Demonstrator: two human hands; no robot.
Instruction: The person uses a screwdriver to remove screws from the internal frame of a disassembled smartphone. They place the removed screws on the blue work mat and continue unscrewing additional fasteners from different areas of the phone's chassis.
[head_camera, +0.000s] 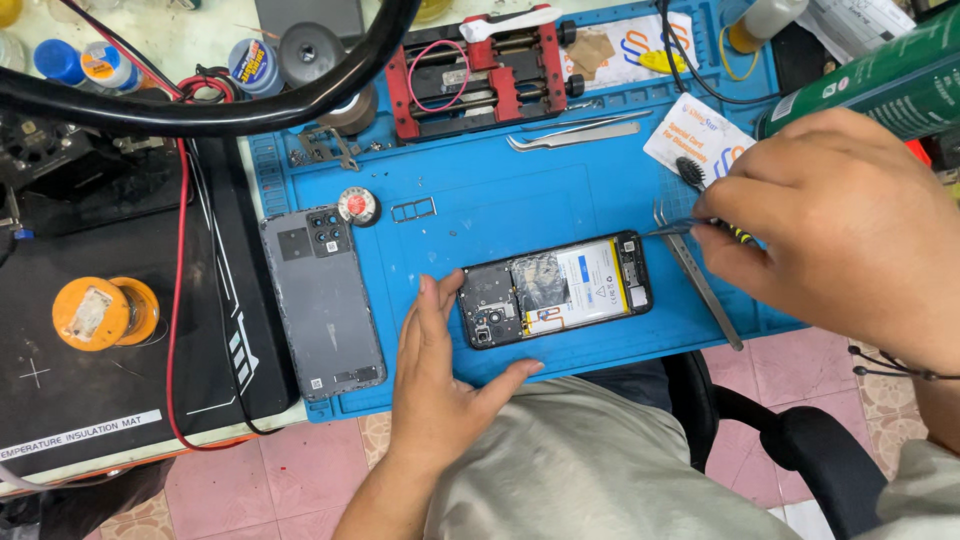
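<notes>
Covering the table: a blue work mat (520, 190), with a black insulation mat (90, 390) to its left.
Clamp: a red and black holding fixture (480, 75) stands at the mat's far edge.
Back cover: a grey phone back cover (322, 300) lies face down on the mat's left part, just beside the left hand.
Opened phone: the opened phone (556, 289) lies flat near the mat's middle, insides up, battery and boards showing.
Right hand (840, 235): clenched around a thin black-handled tool (700, 225), tip just off the phone's right end.
Left hand (440, 385): released, holding nothing, fingers flat on the mat and touching the phone's left end, thumb spread below it.
Tweezers: one pair of tweezers (575, 135) lies near the clamp, another pair (705, 290) under the right hand.
Small parts: a round tin (357, 206) and a card tray (412, 210) sit above the cover.
</notes>
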